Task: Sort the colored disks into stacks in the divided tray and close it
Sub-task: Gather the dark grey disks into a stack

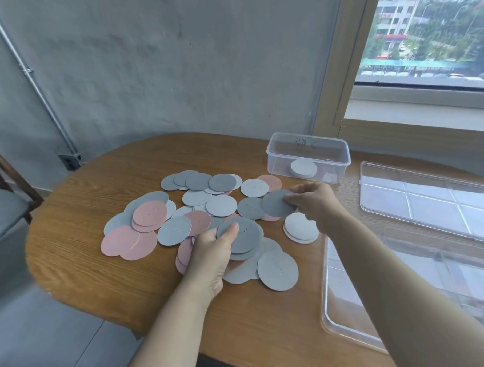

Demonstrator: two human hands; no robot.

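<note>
Grey, light grey, pink and white disks [197, 210] lie scattered and overlapping across the middle of the wooden table [106, 272]. My left hand [213, 254] grips a small stack of dark grey disks [244, 236], thumb on top. My right hand [316, 205] pinches a single dark grey disk [275, 204] just above the pile. A short stack of white disks [299, 228] sits below my right hand. The clear divided tray [332, 312] lies at the right, partly hidden by my right forearm.
A small clear box [307, 152] at the back holds a white disk stack [303, 168]. The flat clear divided lid [427, 200] lies at the far right. A chair [5, 193] stands to the left; wall and window are behind.
</note>
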